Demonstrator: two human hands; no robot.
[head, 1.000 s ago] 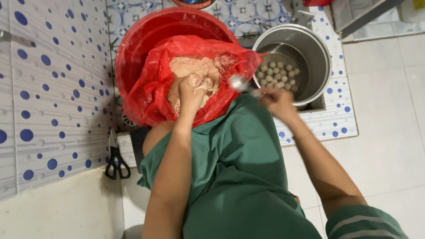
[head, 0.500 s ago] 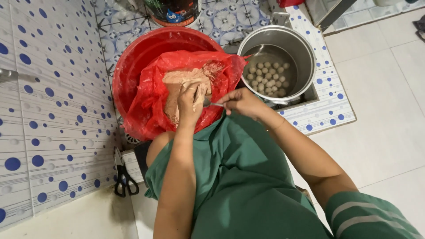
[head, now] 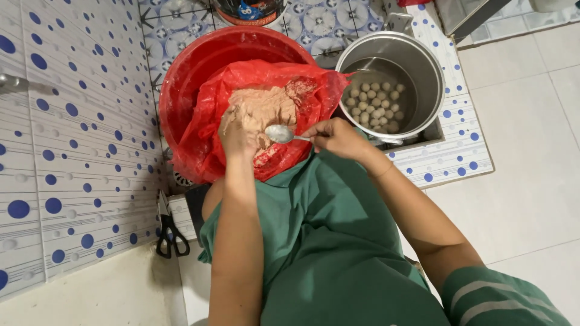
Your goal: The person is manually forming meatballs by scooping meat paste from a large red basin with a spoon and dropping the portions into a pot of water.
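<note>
A red basin (head: 199, 66) lined with a red plastic bag (head: 208, 145) holds a mound of pinkish paste (head: 266, 105). My left hand (head: 237, 134) is pressed into the paste, closed around a lump of it. In my right hand (head: 338, 137) is a metal spoon (head: 279, 134), its bowl held against my left hand. To the right stands a steel pot (head: 423, 72) of water with several pale round balls (head: 376, 104) floating in it.
A tiled wall with blue dots (head: 66, 151) runs along the left. Black-handled scissors (head: 169, 232) lie near its base. A dark bucket (head: 248, 11) stands behind the basin. The pot sits on a dotted tile step (head: 447, 163); plain pale floor tiles lie to the right.
My right hand has brought the spoon back from over the pot to my left hand at the paste. My left hand stays in the paste.
</note>
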